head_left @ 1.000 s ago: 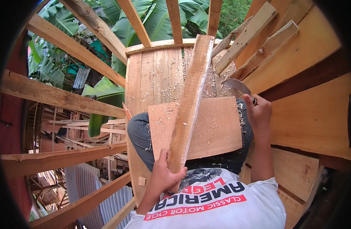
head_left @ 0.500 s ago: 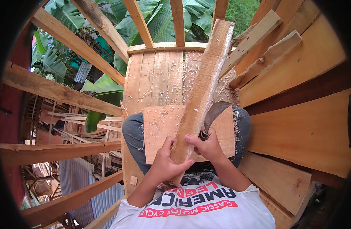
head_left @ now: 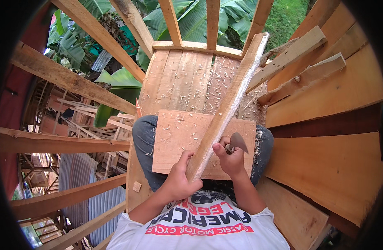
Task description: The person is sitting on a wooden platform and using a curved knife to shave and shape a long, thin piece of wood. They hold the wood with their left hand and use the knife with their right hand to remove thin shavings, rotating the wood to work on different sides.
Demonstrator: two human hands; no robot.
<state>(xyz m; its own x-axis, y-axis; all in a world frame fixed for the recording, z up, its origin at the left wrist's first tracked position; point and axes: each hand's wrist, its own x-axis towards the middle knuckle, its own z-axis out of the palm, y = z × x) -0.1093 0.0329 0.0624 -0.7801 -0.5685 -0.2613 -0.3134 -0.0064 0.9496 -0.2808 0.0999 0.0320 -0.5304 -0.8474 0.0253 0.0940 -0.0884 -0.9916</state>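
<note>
My left hand (head_left: 182, 178) grips the near end of a long wooden plank (head_left: 229, 102), which slants up and away to the right. Along the plank's right side runs a pale, rough edge. My right hand (head_left: 231, 159) is closed round the handle of a curved knife (head_left: 239, 142), its dark blade pointing up and right, apart from the plank; the thumb lies close to the plank's edge. Across my lap rests a flat wooden board (head_left: 179, 137), partly covered by the plank and scattered with shavings.
Ahead lies a plank floor (head_left: 179, 79) strewn with shavings. Wooden rails (head_left: 66, 144) stand at the left, with banana leaves (head_left: 199, 27) beyond. Wide boards (head_left: 324, 166) and a nailed batten (head_left: 289, 56) lean at the right. A small wood block (head_left: 137, 186) lies by my left knee.
The plank has turned so its pale right edge shows more. My right hand and the knife have shifted a little right of the plank, and the blade has tilted. The view has shifted slightly.
</note>
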